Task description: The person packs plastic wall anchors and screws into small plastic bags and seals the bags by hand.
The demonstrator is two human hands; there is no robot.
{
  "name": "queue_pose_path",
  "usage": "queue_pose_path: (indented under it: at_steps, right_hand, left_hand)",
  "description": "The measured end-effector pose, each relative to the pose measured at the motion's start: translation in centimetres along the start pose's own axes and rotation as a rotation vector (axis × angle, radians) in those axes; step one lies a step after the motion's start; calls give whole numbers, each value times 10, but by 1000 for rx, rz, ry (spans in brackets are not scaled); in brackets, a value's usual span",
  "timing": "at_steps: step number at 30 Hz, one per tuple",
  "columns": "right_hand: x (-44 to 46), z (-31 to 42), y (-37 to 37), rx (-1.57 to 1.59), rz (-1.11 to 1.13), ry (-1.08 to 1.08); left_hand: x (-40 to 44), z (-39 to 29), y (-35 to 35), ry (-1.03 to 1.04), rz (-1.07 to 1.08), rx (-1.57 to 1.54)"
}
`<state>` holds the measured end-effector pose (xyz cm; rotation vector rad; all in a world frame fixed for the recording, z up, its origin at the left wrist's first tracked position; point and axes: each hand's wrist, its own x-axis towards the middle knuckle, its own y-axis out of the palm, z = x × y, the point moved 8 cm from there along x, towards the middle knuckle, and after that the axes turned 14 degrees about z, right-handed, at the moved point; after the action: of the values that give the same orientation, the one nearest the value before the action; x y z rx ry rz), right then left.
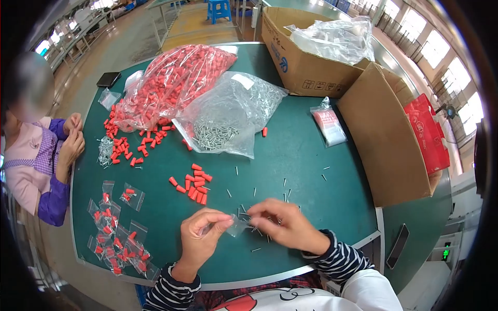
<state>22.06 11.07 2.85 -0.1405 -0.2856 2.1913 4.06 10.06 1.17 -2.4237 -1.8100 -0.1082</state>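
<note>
My left hand (199, 234) pinches a small clear zip bag (236, 227) between thumb and fingers, close to the table's front edge. Just to the right, my right hand (284, 223) has its thumb and fingers drawn together at the bag's edge; whatever they grip is hidden. Beneath and around it lie loose silver screws (256, 250), partly covered by the hand. A small pile of red plastic caps (197, 182) rests beyond my left hand. At the left, several filled zip bags (118, 242) with red caps inside overlap each other.
A large bag of red caps (179, 78) and an open bag of screws (218, 122) lie on the green table (311, 233). Cardboard boxes (384, 140) line the right side, near a packet of bags (329, 124). A co-worker (39, 160) sits at the left edge. A phone (398, 246) lies at right.
</note>
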Motion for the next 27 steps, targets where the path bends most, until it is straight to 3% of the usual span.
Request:
queue_pose_path:
  at_steps: [2, 6, 9, 12, 18, 24, 27]
  right_hand:
    - [0, -2, -18, -54, -10, 125]
    - [8, 15, -12, -44, 38, 25]
    - [14, 23, 0, -86, 48, -88]
    - [21, 24, 8, -187, 103, -55]
    - [27, 31, 3, -270, 90, -38]
    - [31, 29, 7, -373, 128, -114]
    - [29, 45, 7, -452, 17, -284]
  left_hand:
    - [-1, 1, -1, -10, -5, -10]
    - [-3, -2, 2, 73, -4, 23]
    - [-6, -1, 1, 106, -17, 196]
    - [-4, -16, 3, 194, 6, 408]
    - [2, -12, 6, 144, 103, 291]
    - [-3, 12, 4, -207, 101, -124]
    - [-5, 15, -1, -241, 38, -136]
